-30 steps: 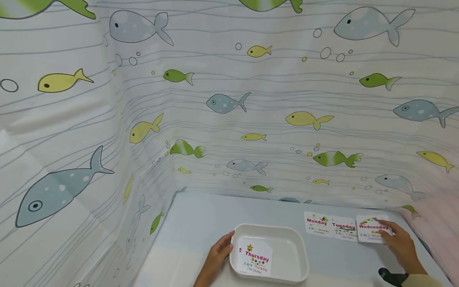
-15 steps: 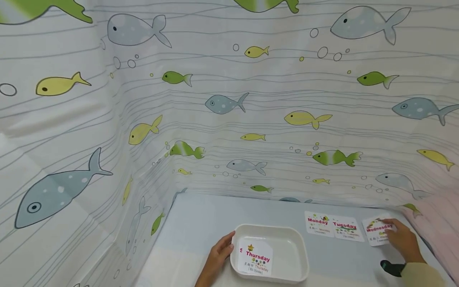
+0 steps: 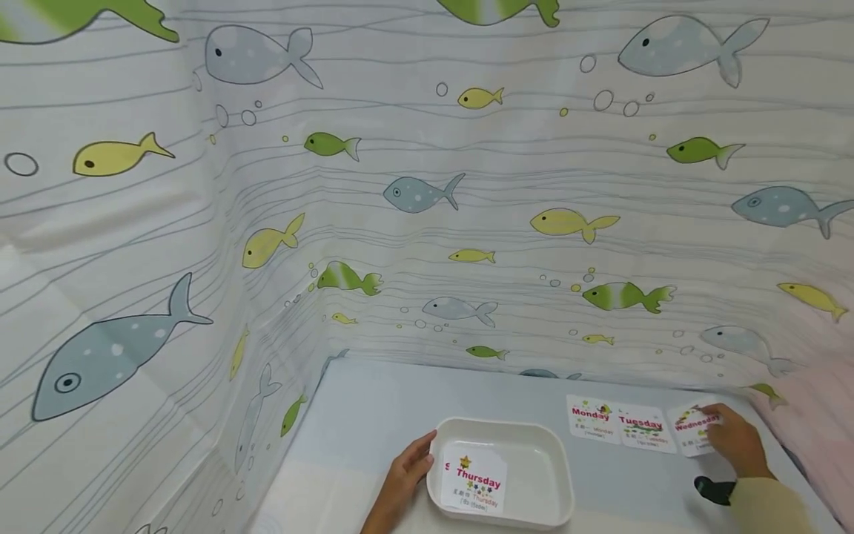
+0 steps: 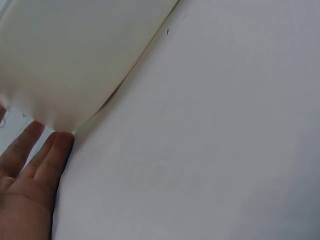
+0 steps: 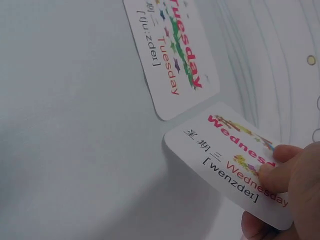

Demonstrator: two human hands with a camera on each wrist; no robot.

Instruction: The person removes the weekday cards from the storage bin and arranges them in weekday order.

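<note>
My right hand (image 3: pixel 737 441) pinches the right side of the Wednesday card (image 3: pixel 690 434), fingers over its face and thumb beneath. In the right wrist view that card (image 5: pixel 215 150) is tilted, with a shadow under it, and a narrow gap separates it from the Tuesday card (image 5: pixel 175 65). Left of it lie the Tuesday card (image 3: pixel 643 441) and Monday card (image 3: pixel 590 432), side by side. My left hand (image 3: pixel 403 471) rests its extended fingers against the left wall of a white tray (image 3: pixel 557 475). Inside, the Thursday card (image 3: pixel 474 493) partly covers another card.
A pale table (image 3: pixel 373 393) carries everything. Fish-patterned sheeting (image 3: pixel 507 230) encloses the back and left, and a pink cloth (image 3: pixel 807 415) borders the right. A dark green object (image 3: pixel 714 489) shows by my right sleeve (image 3: pixel 767 508).
The Wednesday card has shifted right, away from the Tuesday card, turned askew, then come slightly back left with my right hand. My left hand and the tray have stayed put.
</note>
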